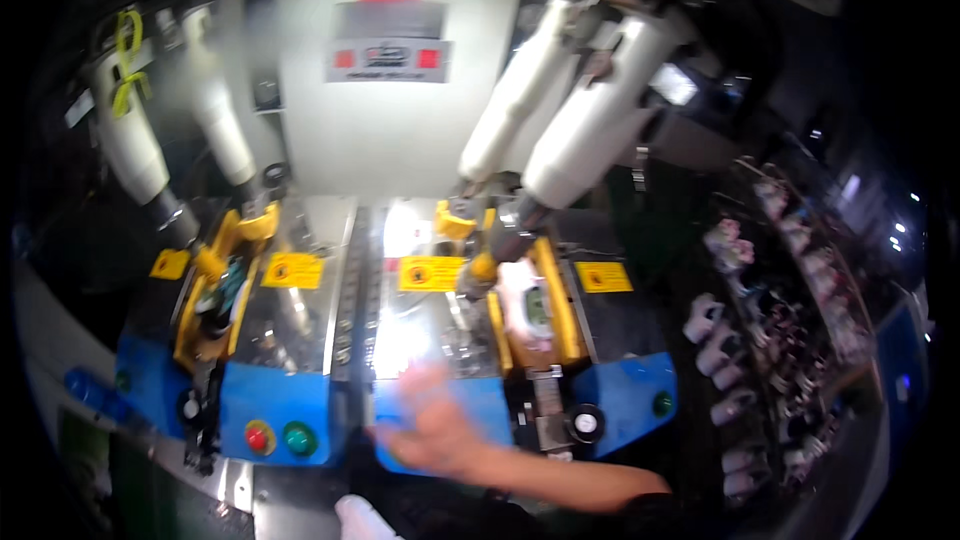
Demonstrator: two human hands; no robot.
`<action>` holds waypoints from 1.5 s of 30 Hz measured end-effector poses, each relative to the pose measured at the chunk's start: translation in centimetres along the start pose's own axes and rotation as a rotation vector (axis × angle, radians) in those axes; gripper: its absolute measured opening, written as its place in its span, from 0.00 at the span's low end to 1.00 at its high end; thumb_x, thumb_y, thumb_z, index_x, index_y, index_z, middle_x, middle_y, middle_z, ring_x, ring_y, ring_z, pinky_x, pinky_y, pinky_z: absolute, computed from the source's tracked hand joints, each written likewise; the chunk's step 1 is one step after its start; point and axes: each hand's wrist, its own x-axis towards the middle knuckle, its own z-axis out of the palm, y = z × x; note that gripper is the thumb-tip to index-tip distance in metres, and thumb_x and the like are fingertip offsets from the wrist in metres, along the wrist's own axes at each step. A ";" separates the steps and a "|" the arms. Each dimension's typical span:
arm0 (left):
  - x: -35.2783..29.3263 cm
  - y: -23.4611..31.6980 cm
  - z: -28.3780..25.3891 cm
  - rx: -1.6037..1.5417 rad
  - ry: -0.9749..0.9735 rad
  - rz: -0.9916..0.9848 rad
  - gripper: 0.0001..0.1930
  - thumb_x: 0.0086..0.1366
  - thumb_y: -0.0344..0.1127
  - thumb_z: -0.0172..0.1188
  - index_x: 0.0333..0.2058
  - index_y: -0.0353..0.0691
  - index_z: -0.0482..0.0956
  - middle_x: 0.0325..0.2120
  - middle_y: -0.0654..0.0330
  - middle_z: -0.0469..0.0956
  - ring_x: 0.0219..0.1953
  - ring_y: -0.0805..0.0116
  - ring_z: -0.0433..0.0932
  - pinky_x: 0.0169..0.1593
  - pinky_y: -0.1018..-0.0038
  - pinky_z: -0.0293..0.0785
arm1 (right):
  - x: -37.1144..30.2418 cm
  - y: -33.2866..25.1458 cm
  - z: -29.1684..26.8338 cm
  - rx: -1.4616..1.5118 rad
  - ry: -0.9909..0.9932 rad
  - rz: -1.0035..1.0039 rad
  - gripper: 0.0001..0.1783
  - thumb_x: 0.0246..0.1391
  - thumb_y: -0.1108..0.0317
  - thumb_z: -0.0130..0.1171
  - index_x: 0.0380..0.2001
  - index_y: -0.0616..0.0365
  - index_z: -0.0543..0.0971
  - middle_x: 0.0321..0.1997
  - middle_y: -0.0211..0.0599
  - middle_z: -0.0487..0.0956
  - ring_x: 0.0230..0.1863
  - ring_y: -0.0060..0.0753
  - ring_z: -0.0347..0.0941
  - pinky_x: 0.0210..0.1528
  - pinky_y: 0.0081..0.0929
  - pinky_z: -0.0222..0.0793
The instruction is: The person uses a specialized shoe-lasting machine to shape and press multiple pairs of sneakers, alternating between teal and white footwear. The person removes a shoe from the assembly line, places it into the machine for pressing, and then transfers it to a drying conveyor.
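My right hand reaches in from the lower right, blurred by motion, over the blue front panel of the right-hand machine station. Its thumb and fingers look apart, and I see nothing in them. My left hand is out of view. To the right of my hand, a white and pink shoe sits between yellow side clamps, below a thick white press arm. In the left station, a dark and teal shoe-like piece lies between another pair of yellow clamps.
Red and green push buttons sit on the left blue panel. More white press arms hang at the left. A rack of several shoes stands at the right. A pale object, unclear in kind, shows at the bottom edge.
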 end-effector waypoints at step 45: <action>2.9 3.7 -62.9 0.946 1.301 0.678 0.27 0.51 0.33 0.57 0.50 0.27 0.66 0.55 0.42 0.64 0.58 0.43 0.63 0.60 0.48 0.54 | 13.1 -53.6 80.4 -0.183 -0.870 -1.614 0.47 0.34 0.52 0.72 0.55 0.64 0.65 0.55 0.52 0.69 0.55 0.53 0.67 0.56 0.43 0.63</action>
